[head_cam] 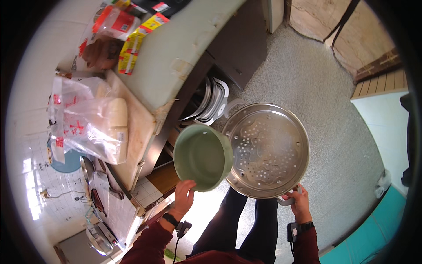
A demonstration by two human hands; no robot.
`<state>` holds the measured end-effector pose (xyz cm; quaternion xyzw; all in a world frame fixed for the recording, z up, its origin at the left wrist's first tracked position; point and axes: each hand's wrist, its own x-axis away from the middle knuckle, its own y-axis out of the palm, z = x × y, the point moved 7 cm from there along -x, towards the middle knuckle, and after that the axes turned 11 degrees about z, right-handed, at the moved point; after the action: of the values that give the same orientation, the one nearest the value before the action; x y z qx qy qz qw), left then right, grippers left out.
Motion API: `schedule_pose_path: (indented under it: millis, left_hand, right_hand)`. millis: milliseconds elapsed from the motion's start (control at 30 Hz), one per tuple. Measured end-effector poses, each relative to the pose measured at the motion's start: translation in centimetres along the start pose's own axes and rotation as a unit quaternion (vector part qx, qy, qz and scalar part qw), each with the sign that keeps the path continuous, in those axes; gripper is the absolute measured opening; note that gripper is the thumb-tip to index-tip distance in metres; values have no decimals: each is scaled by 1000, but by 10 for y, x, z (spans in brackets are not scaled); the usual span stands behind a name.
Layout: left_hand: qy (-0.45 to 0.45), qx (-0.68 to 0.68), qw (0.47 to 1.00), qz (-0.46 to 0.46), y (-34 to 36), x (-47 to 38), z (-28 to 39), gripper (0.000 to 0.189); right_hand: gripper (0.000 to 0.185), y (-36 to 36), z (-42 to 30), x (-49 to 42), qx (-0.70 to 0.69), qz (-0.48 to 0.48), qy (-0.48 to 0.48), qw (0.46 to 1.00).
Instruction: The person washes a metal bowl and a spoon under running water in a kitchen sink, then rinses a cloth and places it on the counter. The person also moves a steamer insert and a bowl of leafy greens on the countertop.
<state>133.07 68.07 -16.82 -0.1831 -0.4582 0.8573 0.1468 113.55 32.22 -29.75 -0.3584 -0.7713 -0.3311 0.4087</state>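
Note:
My left hand (185, 194) grips the near rim of a green basin (201, 158), its thumb over the edge. The basin's inside faces up and looks empty. In my right hand (298, 199) is the near handle of a round metal steamer tray (267, 148) with a perforated bottom. A second grey handle (234, 105) sticks out at the tray's far left. The basin's right side overlaps the tray's left edge; whether they touch I cannot tell. Both are held above the floor, in front of my legs.
An open lower cabinet on the left holds stacked pots or lids (214, 102). Above runs a worn counter (171, 56) with a plastic bag (89, 122), a brown clay pot (103, 52) and yellow packets (135, 46). Knives (98, 201) lie nearer me. Grey floor (336, 132) extends right.

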Motion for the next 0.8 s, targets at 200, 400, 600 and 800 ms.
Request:
schedule_pose_path:
  millis: [200, 400, 600, 800]
  left_hand:
    - [-12, -20, 999, 21, -117, 40, 33, 26]
    - [-78, -83, 986, 122, -210, 65, 27, 29]
    - [-150, -142, 960, 191, -260, 77, 12, 28]
    - [-206, -191, 936, 210, -273, 74, 20, 23]
  right_hand:
    - [56, 101, -9, -15, 2, -89, 43, 995]
    - [59, 203, 7, -50, 21, -85, 60, 994]
    - [43, 325, 28, -98, 15, -146, 67, 987]
    - [32, 402, 51, -162, 37, -144, 107, 983]
